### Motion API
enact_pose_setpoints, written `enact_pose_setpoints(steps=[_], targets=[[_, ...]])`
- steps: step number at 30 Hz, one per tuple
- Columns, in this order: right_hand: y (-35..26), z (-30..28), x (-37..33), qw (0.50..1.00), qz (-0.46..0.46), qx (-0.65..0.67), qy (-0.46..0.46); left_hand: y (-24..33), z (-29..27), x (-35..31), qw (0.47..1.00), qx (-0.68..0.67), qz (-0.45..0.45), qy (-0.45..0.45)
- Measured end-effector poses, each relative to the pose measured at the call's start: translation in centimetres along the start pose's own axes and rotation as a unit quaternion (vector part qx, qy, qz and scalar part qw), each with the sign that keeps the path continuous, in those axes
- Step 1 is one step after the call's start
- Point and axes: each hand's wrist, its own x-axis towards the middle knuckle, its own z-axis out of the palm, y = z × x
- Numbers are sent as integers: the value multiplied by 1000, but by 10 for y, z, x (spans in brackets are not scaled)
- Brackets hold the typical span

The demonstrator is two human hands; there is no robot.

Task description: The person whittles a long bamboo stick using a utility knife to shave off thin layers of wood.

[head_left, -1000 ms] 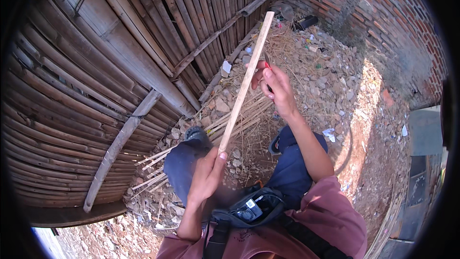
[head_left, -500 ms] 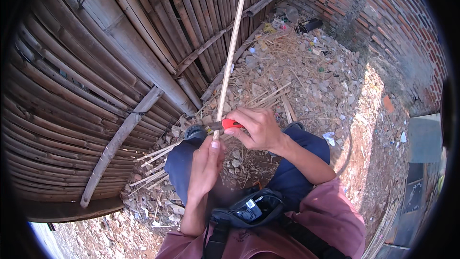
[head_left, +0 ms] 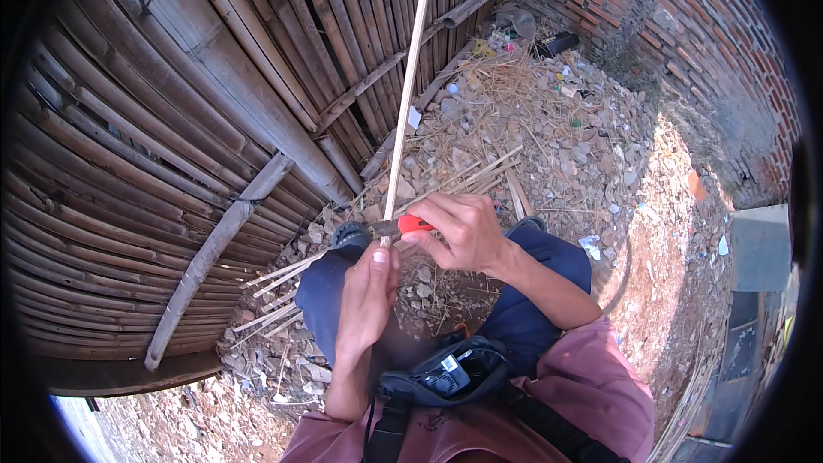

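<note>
Beside the bamboo wall [head_left: 206, 43], a pale strip [head_left: 407, 94] is gripped low by the left hand [head_left: 369, 290]; by the right hand [head_left: 467, 233], a red-handled knife [head_left: 415, 224] (held higher a second ago) is clasped, blade [head_left: 388, 227] now set against the strip, so cutting there seems under way.

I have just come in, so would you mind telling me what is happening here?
A person's left hand grips the lower end of a long, pale wooden strip, which points up and away from the body. The right hand holds a red-handled knife, its blade lying across the strip just above the left thumb. More thin strips lie on the rubble around the legs, next to a bamboo wall.
</note>
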Motion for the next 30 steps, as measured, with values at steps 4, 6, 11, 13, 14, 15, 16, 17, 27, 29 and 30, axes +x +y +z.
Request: enact_pose_setpoints(steps=[4,6,11,13,14,15,16,17,27,29,30], targets=[[0,-3,0,1000,2,-16,-5,-1,1,1,1000,8,10,-2],[-1,-4,2,999,10,-29,-12,-2,1,1,1000,11,8,2],[5,-7,4,998,47,-24,28,-4,3,0,1000,27,-8,1],[16,-16,9,994,82,-34,66,-13,5,-5,1000,20,-15,-13],[23,-23,14,990,95,-47,88,-14,6,-8,999,3,-27,-26],[28,-29,17,986,108,-59,110,-16,8,-10,999,12,-24,-28],[31,-31,17,987,110,-57,106,-18,10,-12,999,22,-22,-30],[34,-34,16,987,112,-55,102,-20,11,-12,999,32,-20,-33],[4,-4,3,1000,-3,0,-19,-6,4,-2,1000,21,8,18],[3,-2,3,1000,-13,2,-17,-3,4,-2,999,27,7,17],[4,-2,2,1000,-16,0,-19,-3,5,-2,999,29,6,17]])
